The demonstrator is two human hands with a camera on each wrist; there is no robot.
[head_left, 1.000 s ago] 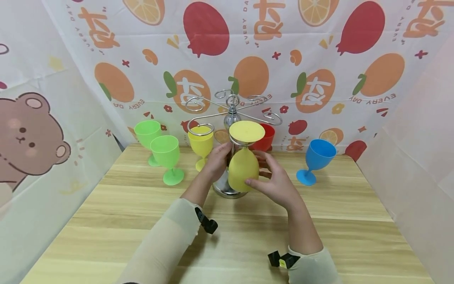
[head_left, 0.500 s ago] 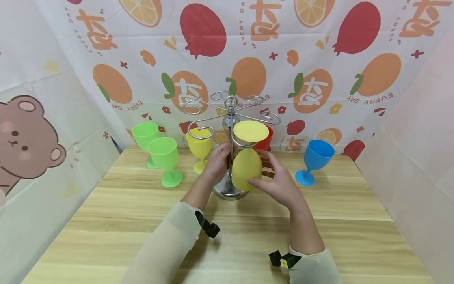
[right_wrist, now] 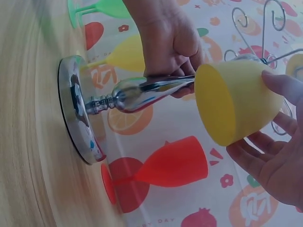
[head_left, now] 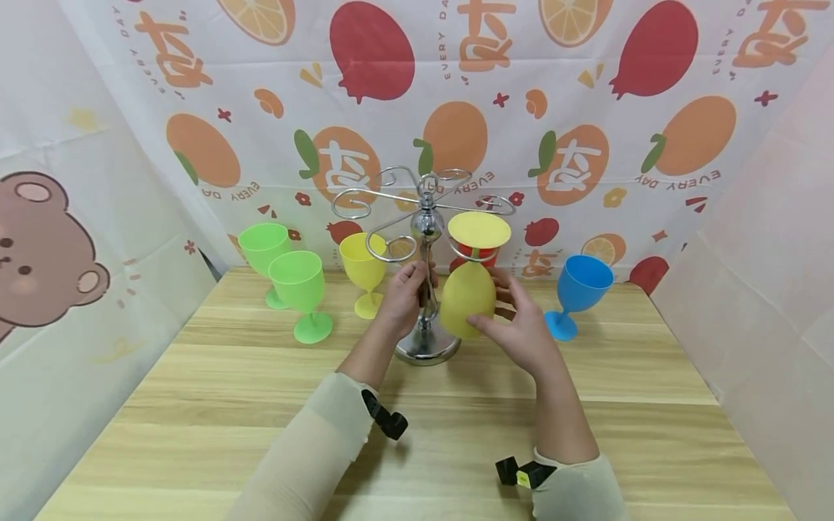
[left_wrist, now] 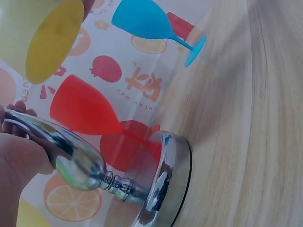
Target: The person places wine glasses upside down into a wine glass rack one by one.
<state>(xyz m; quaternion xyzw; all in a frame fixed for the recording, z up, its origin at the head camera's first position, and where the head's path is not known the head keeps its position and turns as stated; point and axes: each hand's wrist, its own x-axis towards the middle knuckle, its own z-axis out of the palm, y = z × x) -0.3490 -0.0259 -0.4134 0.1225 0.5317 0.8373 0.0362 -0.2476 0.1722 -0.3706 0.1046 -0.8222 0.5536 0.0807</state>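
Observation:
A chrome goblet rack (head_left: 428, 349) with curled wire loops stands mid-table. My left hand (head_left: 399, 302) grips its post, which shows larger in the left wrist view, above the round base (left_wrist: 163, 189). A yellow goblet (head_left: 468, 300) hangs upside down at a front-right loop, its foot above the wire and its bowl below. My right hand (head_left: 523, 329) holds that bowl, thumb in front and fingers round the far side; the right wrist view shows the bowl's mouth (right_wrist: 215, 106) facing the table. Behind the rack stands a red goblet (right_wrist: 173, 163), mostly hidden in the head view.
Two green goblets (head_left: 297, 286) stand upright at the left. Another yellow goblet (head_left: 363, 264) is just left of the rack, and a blue goblet (head_left: 584, 286) is at the right. A fruit-print cloth (head_left: 508, 152) hangs behind the wooden table (head_left: 260, 412).
The rack's loops have turned, the front ones swinging to the right. The hanging yellow goblet has moved right with my right hand, away from the post. My left hand stays on the post.

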